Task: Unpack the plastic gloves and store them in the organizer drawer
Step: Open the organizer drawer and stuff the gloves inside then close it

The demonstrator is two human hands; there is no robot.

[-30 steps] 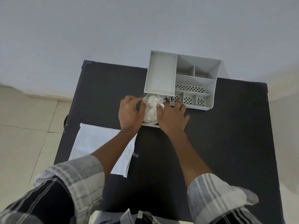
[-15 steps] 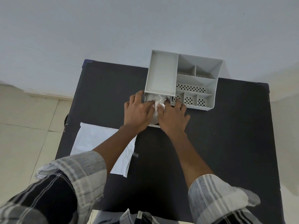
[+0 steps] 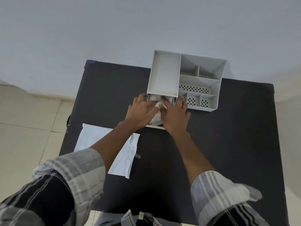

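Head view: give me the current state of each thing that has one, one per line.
Organizer drawer: pulled out, open.
Plastic gloves: crumpled in the drawer, under both hands.
Left hand: pressing down on the gloves.
Right hand: pressing down on the gloves.
White packet: flat on the table, opened end torn.
Organizer: upright, visible compartments empty.

Matt grey plastic on the organizer (image 3: pixel 164 74), smooth, with perforated floors in the small compartments. Thin crinkled translucent film for the gloves (image 3: pixel 157 118) in its drawer (image 3: pixel 154 126). Matt black worktop (image 3: pixel 228 136) beneath the organizer. Slightly glossy, creased white plastic bag (image 3: pixel 91 139) left of the drawer. Woven checked cloth sleeves (image 3: pixel 78 167).
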